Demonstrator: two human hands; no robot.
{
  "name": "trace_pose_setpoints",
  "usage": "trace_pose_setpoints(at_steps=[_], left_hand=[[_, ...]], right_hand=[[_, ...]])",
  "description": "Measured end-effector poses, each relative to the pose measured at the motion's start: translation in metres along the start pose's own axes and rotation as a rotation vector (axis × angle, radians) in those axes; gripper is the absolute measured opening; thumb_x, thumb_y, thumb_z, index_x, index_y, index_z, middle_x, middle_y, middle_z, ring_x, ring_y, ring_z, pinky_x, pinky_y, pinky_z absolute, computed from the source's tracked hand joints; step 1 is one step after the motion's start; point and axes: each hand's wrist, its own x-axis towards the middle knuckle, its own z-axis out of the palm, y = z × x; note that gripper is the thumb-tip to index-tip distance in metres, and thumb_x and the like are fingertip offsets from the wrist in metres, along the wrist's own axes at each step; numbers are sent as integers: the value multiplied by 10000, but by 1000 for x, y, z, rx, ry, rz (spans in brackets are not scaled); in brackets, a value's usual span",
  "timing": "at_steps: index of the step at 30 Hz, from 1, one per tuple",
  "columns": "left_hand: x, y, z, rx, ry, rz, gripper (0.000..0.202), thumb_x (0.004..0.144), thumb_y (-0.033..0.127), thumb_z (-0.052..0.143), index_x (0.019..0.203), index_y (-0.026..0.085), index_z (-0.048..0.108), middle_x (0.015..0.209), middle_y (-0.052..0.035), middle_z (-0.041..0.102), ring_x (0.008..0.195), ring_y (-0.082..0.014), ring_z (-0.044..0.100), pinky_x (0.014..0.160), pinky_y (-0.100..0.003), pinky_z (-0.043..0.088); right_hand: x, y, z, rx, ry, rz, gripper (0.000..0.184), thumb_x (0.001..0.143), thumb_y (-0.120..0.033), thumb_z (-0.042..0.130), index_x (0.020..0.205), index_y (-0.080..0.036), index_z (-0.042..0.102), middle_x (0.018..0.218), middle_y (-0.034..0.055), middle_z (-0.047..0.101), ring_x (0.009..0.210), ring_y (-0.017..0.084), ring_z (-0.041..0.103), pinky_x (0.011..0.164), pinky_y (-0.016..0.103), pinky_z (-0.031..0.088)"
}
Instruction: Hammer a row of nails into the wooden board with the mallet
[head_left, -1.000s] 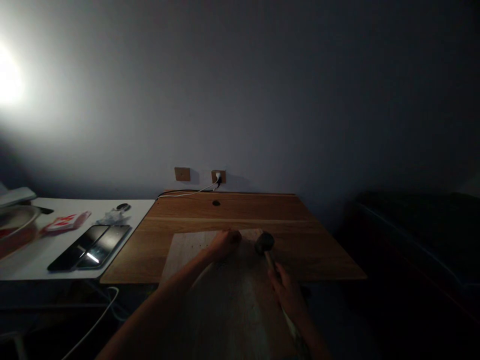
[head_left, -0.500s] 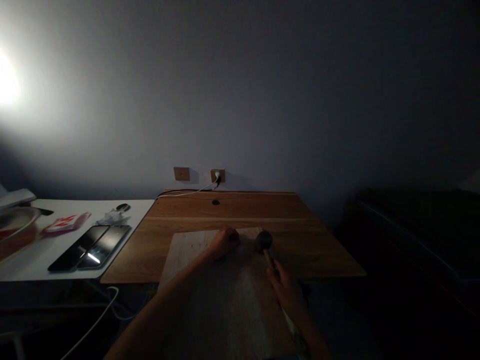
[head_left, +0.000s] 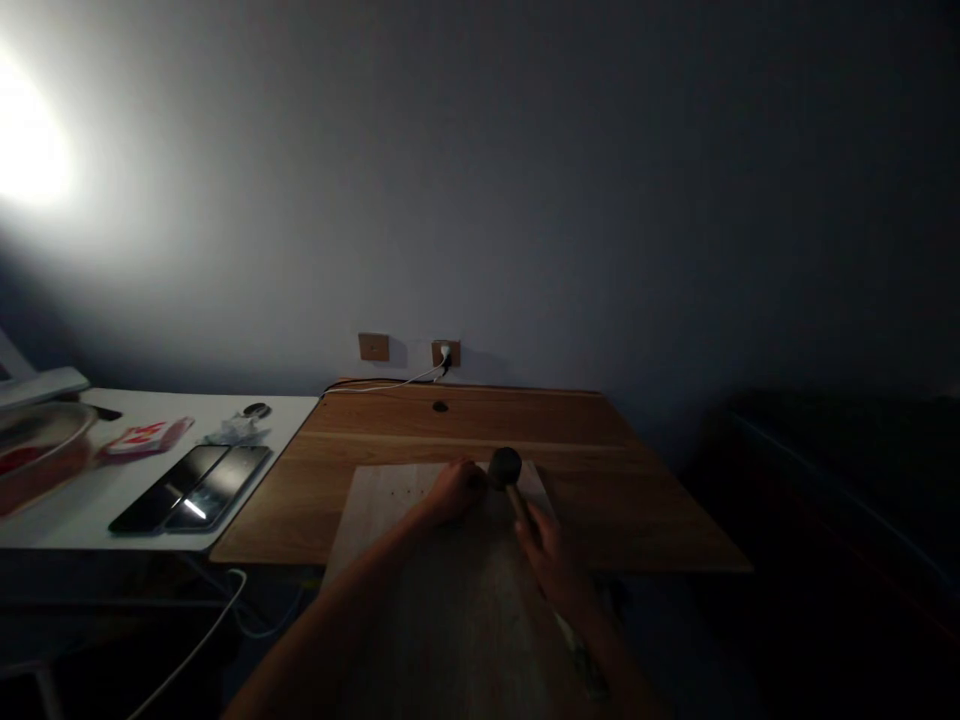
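My right hand point(head_left: 551, 555) is wrapped round the handle of a hammer with a dark, round head point(head_left: 505, 467). The head hangs just right of my left hand point(head_left: 456, 490), close to its fingers. My left hand rests over the far part of a pale wooden board point(head_left: 465, 620), its fingers curled together. Whatever they pinch is too small and dark to make out. A short row of small dark marks or nails point(head_left: 407, 492) shows on the board, left of my left hand.
Beneath the board lies a brown wooden tabletop point(head_left: 645, 500). To the left, a white table point(head_left: 289, 410) bears two dark phones or tablets point(head_left: 217, 490), a red-and-white packet point(head_left: 146, 438) and a clear bowl point(head_left: 52, 450). A plugged-in cable point(head_left: 390, 383) runs along the wall.
The hammer head has moved left, nearer to my left hand. My left hand stays at about the same place on the board. The whole view has shifted slightly.
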Motion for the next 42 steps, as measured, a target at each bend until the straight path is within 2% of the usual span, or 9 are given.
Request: trace_pose_setpoints(at_steps=[5, 11, 17, 23, 27, 33, 37, 39, 42], left_hand=[[-1, 1, -2, -24, -38, -18, 129, 739, 129, 653, 809, 137, 761, 804, -53, 709, 739, -170, 609, 705, -258, 451], [0, 1, -2, -66, -37, -28, 100, 746, 158, 661, 795, 130, 743, 761, -38, 696, 707, -154, 599, 670, -243, 436], [-20, 4, -35, -113, -27, 22, 229, 731, 145, 650, 947, 142, 728, 925, -52, 700, 805, -157, 618, 707, -233, 462], [-48, 14, -73, 63, -403, 196, 184, 666, 113, 707, 830, 196, 717, 824, -15, 678, 713, -155, 605, 654, -231, 445], [-45, 21, -70, 122, -471, 214, 201, 647, 71, 713, 793, 208, 712, 810, -7, 675, 733, -170, 606, 697, -246, 459], [-38, 21, -55, 109, -463, 222, 199, 618, 47, 697, 748, 197, 681, 757, 10, 652, 708, -159, 591, 664, -233, 438], [-38, 18, -56, 56, -413, 205, 214, 627, 33, 653, 775, 184, 682, 783, 3, 670, 694, -142, 584, 645, -218, 426], [-36, 16, -57, -42, -317, 177, 237, 650, 14, 612, 810, 170, 689, 791, 1, 681, 698, -129, 592, 648, -204, 428], [-29, 11, -52, -172, -74, 76, 263, 697, 0, 567, 874, 145, 698, 816, -14, 702, 725, -123, 615, 665, -197, 442]], right_hand=[[3, -4, 9, -94, -110, -29, 612, 969, -467, 355, 1391, -85, 579, 1335, 202, 661, 1229, 304, 634, 1035, 409, 470], [0, -6, 8, -110, -110, 25, 623, 944, -459, 382, 1386, -70, 584, 1339, 217, 656, 1263, 314, 614, 1056, 424, 462], [-19, 9, 2, 23, -61, 80, 606, 908, -536, 467, 1318, -130, 655, 1302, 168, 689, 1240, 312, 630, 1049, 414, 479], [-35, 26, 7, 14, -105, 136, 640, 912, -537, 469, 1369, -112, 611, 1398, 164, 629, 1331, 294, 560, 1127, 418, 404], [-36, 21, 9, 1, -93, 181, 635, 911, -545, 466, 1364, -127, 618, 1390, 164, 637, 1324, 295, 567, 1113, 411, 419], [-37, 12, 6, 31, -75, 171, 616, 887, -581, 510, 1307, -159, 664, 1328, 153, 680, 1291, 307, 595, 1072, 400, 458], [-37, 11, 5, 57, -69, 179, 610, 870, -596, 530, 1284, -172, 678, 1293, 145, 701, 1268, 308, 612, 1047, 396, 480], [-36, 12, 5, 61, -66, 171, 618, 865, -610, 530, 1272, -170, 686, 1278, 146, 708, 1266, 310, 613, 1037, 390, 488], [-37, 13, 6, 61, -58, 170, 640, 857, -641, 527, 1266, -176, 690, 1273, 147, 709, 1260, 314, 616, 1026, 389, 496]])
